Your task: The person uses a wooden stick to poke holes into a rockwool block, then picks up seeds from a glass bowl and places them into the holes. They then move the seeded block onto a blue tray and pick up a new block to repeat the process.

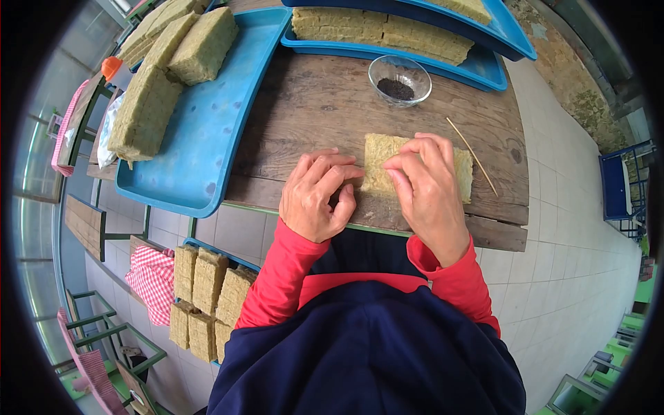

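Observation:
A flat yellowish fibrous slab lies on the wooden table near its front edge. Over the middle of the slab is my right hand, its thumb and index finger pinched together; whatever they hold is too small to make out. My left hand rests at the slab's left end, fingers curled loosely with a gap between thumb and index finger, and nothing shows in it. Beyond the slab stands a glass bowl with small dark grains in it. A thin wooden stick lies to the right of the slab.
At the left a blue tray holds thick fibrous blocks. More blocks fill stacked blue trays at the back. Below the table, at the left, are further blocks beside a red checkered cloth.

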`<state>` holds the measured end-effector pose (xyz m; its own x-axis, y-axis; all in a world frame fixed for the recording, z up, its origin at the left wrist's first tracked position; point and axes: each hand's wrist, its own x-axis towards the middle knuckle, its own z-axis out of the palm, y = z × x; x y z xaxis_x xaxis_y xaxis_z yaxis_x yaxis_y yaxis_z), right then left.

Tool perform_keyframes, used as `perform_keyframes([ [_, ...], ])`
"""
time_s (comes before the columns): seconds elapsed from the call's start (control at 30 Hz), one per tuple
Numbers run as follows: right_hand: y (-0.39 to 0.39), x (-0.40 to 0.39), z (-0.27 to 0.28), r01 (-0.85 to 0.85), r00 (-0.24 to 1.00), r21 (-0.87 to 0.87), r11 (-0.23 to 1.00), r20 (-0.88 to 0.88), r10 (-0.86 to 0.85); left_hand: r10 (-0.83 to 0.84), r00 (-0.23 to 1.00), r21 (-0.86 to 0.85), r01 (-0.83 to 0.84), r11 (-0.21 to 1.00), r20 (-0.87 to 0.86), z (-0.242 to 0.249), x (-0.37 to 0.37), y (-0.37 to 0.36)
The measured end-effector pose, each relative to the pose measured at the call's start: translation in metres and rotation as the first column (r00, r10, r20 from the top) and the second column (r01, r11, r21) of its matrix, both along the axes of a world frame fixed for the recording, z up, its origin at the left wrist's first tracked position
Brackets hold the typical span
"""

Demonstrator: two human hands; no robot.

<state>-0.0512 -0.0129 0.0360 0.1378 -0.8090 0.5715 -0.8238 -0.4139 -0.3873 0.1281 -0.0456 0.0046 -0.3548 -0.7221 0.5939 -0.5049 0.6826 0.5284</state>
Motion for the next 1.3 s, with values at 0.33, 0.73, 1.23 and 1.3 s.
perform_keyframes([
  [0.33, -0.002, -0.006, -0.004, -0.004, 1.000, 0.039, 0.999, 0.021, 0.003, -0.063, 0.993, -0.054, 0.069, 0.996, 0.103, 0.000, 0.001, -0.001],
  [0.73, -0.002, -0.008, -0.002, -0.036, 0.999, 0.056, 0.998, 0.021, 0.035, -0.084, 0.994, -0.027, 0.086, 0.996, 0.065, 0.001, 0.002, 0.000],
  [1.23, -0.055, -0.049, 0.061, 0.070, 0.958, -0.038, 0.997, -0.277, -0.078, -0.092, 0.995, 0.029, 0.092, 0.995, 0.031, 0.003, 0.004, -0.001],
  [1.3, -0.085, -0.055, 0.055, 0.098, 0.957, 0.018, 0.995, -0.276, -0.090, -0.087, 0.996, 0.026, 0.087, 0.996, 0.028, 0.002, 0.004, -0.001],
])
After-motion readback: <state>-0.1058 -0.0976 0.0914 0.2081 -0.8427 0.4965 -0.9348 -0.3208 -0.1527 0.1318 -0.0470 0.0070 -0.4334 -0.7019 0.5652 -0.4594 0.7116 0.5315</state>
